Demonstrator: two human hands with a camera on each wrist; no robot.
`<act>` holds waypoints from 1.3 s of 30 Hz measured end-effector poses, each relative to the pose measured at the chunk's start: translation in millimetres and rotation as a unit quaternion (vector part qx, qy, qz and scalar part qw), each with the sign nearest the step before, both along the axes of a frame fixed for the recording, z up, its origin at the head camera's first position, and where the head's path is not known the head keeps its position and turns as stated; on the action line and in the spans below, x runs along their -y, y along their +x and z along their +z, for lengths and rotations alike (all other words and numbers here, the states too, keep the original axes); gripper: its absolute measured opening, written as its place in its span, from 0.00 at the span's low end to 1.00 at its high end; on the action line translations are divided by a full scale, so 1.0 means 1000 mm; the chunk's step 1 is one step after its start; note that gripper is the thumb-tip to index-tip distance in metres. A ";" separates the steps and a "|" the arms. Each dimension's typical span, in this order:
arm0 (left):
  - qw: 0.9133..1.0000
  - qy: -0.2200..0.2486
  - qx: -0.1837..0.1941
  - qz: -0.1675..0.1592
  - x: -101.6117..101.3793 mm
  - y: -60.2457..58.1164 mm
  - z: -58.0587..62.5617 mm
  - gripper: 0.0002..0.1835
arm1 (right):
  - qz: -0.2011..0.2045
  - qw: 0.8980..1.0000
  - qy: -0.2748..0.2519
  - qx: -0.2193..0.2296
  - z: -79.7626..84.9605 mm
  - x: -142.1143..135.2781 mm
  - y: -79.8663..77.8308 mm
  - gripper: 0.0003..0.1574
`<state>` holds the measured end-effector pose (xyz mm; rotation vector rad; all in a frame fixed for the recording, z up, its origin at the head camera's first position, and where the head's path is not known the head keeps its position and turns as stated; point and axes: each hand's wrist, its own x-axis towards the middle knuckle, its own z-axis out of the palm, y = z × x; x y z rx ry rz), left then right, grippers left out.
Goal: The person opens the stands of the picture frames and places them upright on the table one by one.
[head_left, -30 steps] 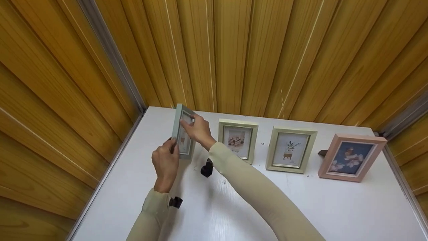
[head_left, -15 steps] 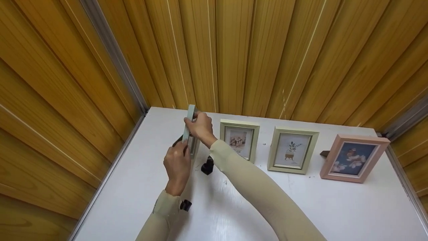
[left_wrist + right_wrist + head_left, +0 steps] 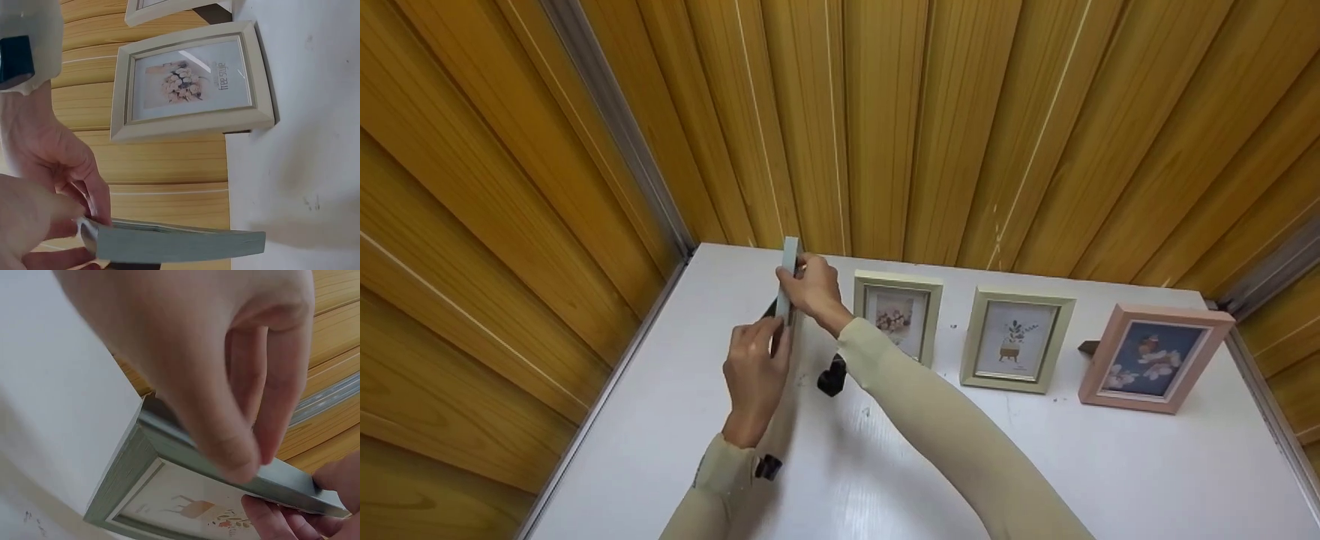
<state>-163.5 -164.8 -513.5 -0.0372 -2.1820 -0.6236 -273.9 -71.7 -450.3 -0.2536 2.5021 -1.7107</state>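
A grey-green picture frame (image 3: 789,259) is held upright and nearly edge-on to the head view, near the back left of the white table. My left hand (image 3: 755,369) grips its near part; the right wrist view shows left-hand fingers (image 3: 275,520) on the picture side. My right hand (image 3: 812,287) pinches the frame's edge farther back, its thumb across the narrow side. A printed potted plant shows on the picture frame (image 3: 126,478) in the right wrist view. From the left wrist view, the picture frame (image 3: 180,244) shows mostly its narrow side. A dark piece juts behind it.
To the right stand a cream-green frame with flowers (image 3: 898,279), another with a potted plant (image 3: 1014,337) and a pink frame with a blue picture (image 3: 1155,356). Yellow wooden panels (image 3: 885,127) rise behind the white table (image 3: 900,465). A metal strip (image 3: 615,120) marks the left corner.
The grey-green picture frame has turned from showing its picture to nearly edge-on and shifted slightly right. My left hand has moved right with it; my right hand keeps its hold.
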 end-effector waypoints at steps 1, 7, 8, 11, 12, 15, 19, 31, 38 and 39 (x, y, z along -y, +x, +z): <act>1.000 0.002 -0.014 -0.001 0.003 0.001 0.000 0.12 | 0.004 1.000 -0.001 -0.002 0.000 -0.001 0.001 0.18; 0.998 0.031 -0.048 -0.020 0.022 0.005 -0.006 0.16 | 0.019 0.998 -0.055 0.002 0.000 -0.008 0.002 0.18; 0.998 0.037 -0.037 -0.026 0.025 0.005 -0.008 0.17 | 0.021 0.998 -0.063 0.003 0.000 -0.010 0.002 0.18; 0.997 0.060 0.007 -0.048 0.030 0.006 -0.012 0.20 | 0.026 0.997 -0.074 0.006 -0.001 -0.014 0.002 0.18; 0.996 0.069 0.021 -0.056 0.030 0.007 -0.014 0.20 | 0.027 0.997 -0.075 0.006 -0.001 -0.016 0.002 0.18; 0.992 0.084 0.050 -0.081 0.030 0.007 -0.017 0.17 | 0.032 0.996 -0.078 0.004 -0.001 -0.019 0.003 0.18; 0.990 0.082 0.058 -0.102 0.027 0.008 -0.019 0.13 | 0.032 0.997 -0.077 0.000 -0.002 -0.022 0.004 0.17; 0.988 0.086 0.063 -0.109 0.036 0.001 -0.016 0.11 | 0.027 0.997 -0.077 0.008 -0.004 -0.032 0.004 0.16; 0.986 0.095 0.077 -0.111 0.053 -0.006 -0.014 0.10 | 0.027 0.997 -0.066 0.006 -0.005 -0.036 0.004 0.18; 0.986 0.097 0.079 -0.110 0.055 -0.007 -0.014 0.10 | 0.027 0.997 -0.065 0.006 -0.006 -0.036 0.004 0.18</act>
